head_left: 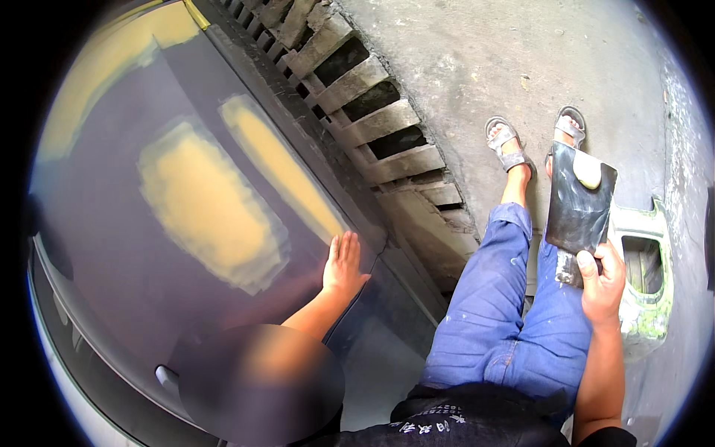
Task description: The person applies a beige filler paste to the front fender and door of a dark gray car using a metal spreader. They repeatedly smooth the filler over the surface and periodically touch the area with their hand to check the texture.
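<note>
A dark grey car door (112, 246) fills the left side, with a large oval patch of yellowish filler (212, 208) and a long narrow strip of filler (283, 164). My left hand (344, 264) rests flat on the panel by the strip's lower end, fingers stretched out. In my right hand (605, 287), over my right leg, is a black putty board (577, 212), gripped by its short, smeared handle with the thumb on top. A cream dab of putty (587, 171) sits near the board's far edge. A blurred oval covers part of my left forearm.
Concrete blocks with gaps between them (387, 123) run along the floor beside the car. At right, near my leg, stands a paint-spattered pale green stool-like thing (659, 298) with an opening. My sandalled feet (510, 141) are on the concrete floor (462, 52).
</note>
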Tool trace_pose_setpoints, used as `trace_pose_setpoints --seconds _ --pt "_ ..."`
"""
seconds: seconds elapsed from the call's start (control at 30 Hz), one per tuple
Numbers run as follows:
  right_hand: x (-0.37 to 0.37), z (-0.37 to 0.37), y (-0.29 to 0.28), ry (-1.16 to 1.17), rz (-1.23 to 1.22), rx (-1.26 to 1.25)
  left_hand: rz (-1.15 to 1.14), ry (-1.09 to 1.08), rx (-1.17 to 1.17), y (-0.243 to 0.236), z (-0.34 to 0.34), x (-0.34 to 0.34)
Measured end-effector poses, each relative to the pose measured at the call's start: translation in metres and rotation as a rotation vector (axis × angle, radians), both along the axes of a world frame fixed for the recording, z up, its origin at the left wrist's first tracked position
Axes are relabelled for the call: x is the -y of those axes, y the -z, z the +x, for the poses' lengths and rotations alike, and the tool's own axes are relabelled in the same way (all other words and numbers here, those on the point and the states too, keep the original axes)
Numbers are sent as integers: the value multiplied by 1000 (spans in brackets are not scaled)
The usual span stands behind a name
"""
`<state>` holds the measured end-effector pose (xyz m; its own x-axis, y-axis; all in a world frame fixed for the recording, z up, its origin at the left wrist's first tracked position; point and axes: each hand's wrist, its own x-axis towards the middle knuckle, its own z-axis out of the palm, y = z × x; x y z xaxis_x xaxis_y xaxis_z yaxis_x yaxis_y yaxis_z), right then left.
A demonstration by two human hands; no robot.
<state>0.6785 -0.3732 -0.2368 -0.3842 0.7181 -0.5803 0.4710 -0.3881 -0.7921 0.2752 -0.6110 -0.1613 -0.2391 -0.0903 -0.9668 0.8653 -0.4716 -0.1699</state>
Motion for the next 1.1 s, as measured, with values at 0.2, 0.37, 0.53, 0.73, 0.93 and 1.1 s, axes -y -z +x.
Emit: trace_pose_setpoints --seconds 0.2,0.37,0.53,0.73,0.93,1.1 --pt "0 5 3 -2 -25 -32 16 -56 40 -19 -6 -4" --pt "-4 8 5 -36 -49 -60 19 -11 -7 -2 -19 -34" --pt "-4 7 7 -52 -25 -42 56 109 -56 18 -35 -41" --pt "-3 5 7 -21 -40 -60 -77 54 92 -14 4 1" --pt "-11 0 -3 -44 -14 -44 -90 18 149 -51 14 26" --pt "-13 0 -11 -28 9 -26 -103 -3 150 -82 16 29"
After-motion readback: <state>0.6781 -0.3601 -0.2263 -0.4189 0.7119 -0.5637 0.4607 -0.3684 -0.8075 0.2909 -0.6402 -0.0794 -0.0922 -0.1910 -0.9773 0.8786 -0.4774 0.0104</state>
